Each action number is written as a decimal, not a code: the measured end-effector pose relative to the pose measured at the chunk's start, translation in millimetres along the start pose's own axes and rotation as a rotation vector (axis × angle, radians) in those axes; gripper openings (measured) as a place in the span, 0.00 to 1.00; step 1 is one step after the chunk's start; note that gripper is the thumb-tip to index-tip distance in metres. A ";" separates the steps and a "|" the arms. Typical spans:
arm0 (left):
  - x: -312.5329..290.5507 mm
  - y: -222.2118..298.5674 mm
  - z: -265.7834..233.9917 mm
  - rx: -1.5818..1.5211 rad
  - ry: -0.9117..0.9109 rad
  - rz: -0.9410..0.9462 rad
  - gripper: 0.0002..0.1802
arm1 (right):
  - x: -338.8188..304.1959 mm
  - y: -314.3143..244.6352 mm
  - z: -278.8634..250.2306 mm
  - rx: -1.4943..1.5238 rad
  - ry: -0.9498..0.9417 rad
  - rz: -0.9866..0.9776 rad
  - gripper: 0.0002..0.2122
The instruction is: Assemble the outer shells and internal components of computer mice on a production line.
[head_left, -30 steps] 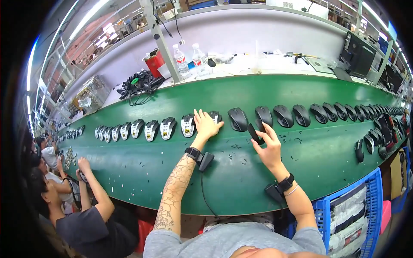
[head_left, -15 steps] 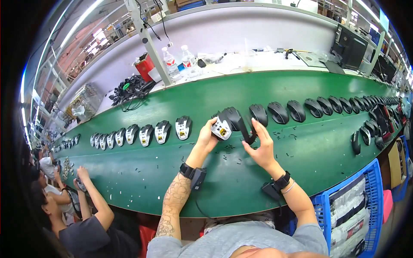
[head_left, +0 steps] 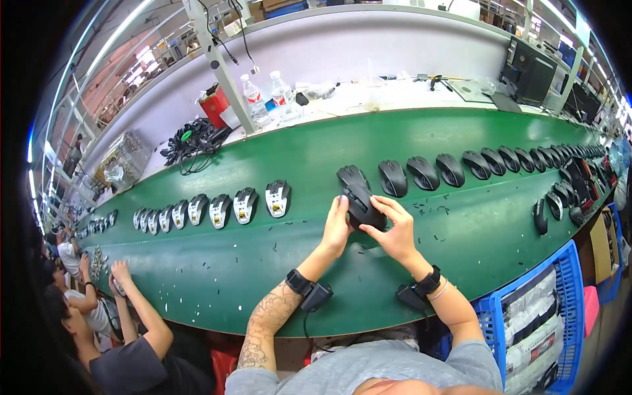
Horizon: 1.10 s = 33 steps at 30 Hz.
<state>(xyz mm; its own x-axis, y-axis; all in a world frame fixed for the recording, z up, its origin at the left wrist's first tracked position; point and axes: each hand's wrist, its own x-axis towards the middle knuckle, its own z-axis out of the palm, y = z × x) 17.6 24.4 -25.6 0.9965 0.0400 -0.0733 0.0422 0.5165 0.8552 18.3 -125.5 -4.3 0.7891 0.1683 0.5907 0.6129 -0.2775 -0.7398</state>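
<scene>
Between my two hands, above the green bench, is a black computer mouse (head_left: 363,209), its dark curved cover facing up. My left hand (head_left: 337,227) grips its left side with thumb and fingers. My right hand (head_left: 396,230) closes round its right side and lower end. Just beyond it lies another black mouse (head_left: 353,176), partly overlapped by the held one. To the left stands a row of mice with bare pale rear parts, the nearest being an uncovered mouse (head_left: 278,199). Fully black mice, such as a covered mouse (head_left: 393,178), line up to the right.
Small black scraps litter the green bench (head_left: 263,276). At right are loose black covers (head_left: 540,216) and a blue crate (head_left: 488,322) of packed parts. Bottles (head_left: 279,89) and a cable heap (head_left: 196,141) sit on the back ledge. A co-worker (head_left: 131,359) works at left.
The black cover from my right hand now lies over the mouse's pale rear part. Both hands have come together around the mouse; the right hand has moved left.
</scene>
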 end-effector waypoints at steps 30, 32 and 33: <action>5.7 20.0 -5.5 -0.224 0.214 -0.315 0.22 | -12.3 55.6 4.1 0.963 -0.123 0.879 0.09; 8.1 14.1 -14.7 -0.152 0.225 -0.291 0.23 | -11.1 55.7 5.0 0.966 -0.143 0.907 0.11; 8.8 11.4 -19.4 -0.080 0.232 -0.268 0.23 | -10.2 55.2 4.9 0.969 -0.148 0.909 0.11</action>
<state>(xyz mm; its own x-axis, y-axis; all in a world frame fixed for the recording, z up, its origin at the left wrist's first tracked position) 25.5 47.2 -26.5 0.9077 0.0822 -0.4114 0.2846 0.5997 0.7479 44.4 -138.0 -52.8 0.8886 0.3999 -0.2248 -0.3967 0.4235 -0.8144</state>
